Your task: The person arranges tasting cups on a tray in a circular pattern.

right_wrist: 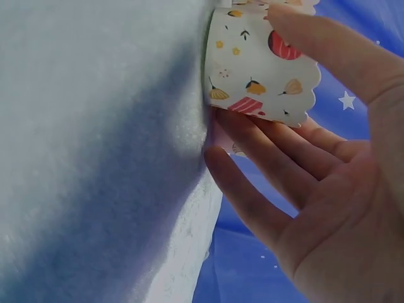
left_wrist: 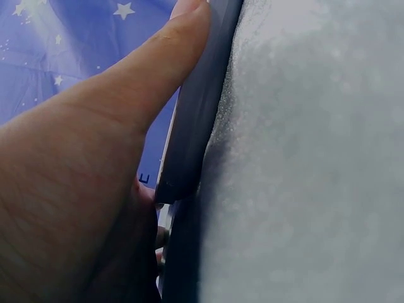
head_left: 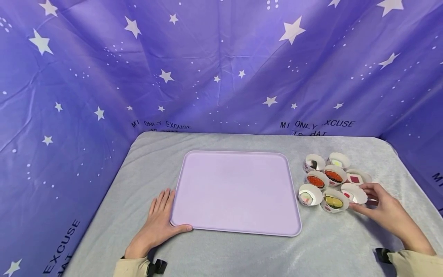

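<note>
A lilac rectangular tray lies flat on the table. My left hand rests at its near left corner, fingers straight along the left side and thumb on the front edge; the left wrist view shows the thumb against the tray's side. On the right, my right hand holds a paper baking cup, white with a scalloped rim and printed fruit and flowers, between thumb and fingers. In the head view this cup has a white and red piece inside.
Several similar paper cups stand bunched right of the tray. One holds a yellow-topped sushi piece, two hold orange-topped pieces, and another a white piece with a dark red square. A purple star-printed curtain hangs behind the grey-clothed table.
</note>
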A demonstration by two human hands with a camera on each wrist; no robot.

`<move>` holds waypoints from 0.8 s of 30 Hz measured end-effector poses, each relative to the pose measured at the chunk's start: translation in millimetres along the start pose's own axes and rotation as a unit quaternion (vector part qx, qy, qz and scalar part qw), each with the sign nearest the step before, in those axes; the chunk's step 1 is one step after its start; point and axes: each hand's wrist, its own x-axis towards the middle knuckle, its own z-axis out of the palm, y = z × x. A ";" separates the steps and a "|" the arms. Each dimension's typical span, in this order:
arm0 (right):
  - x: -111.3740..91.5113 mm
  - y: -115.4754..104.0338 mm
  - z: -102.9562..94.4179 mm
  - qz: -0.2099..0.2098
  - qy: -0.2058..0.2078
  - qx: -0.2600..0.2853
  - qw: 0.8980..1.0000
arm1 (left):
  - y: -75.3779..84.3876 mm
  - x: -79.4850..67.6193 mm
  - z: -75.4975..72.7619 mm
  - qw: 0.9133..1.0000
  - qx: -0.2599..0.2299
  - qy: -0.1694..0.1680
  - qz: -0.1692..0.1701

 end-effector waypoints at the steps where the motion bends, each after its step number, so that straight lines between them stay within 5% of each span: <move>1: 0.1 -0.1 0.2 0.000 0.002 -0.003 1.000 | 0.0 0.1 0.0 1.000 -0.001 0.001 0.001; 16: -1.1 -8.4 -11.0 0.010 0.011 -0.042 0.999 | -1.2 0.7 1.1 1.000 -0.001 0.005 0.003; 24: 3.3 -12.6 -22.3 -0.038 0.056 -0.016 0.998 | -1.7 0.6 1.1 1.000 -0.003 0.002 0.001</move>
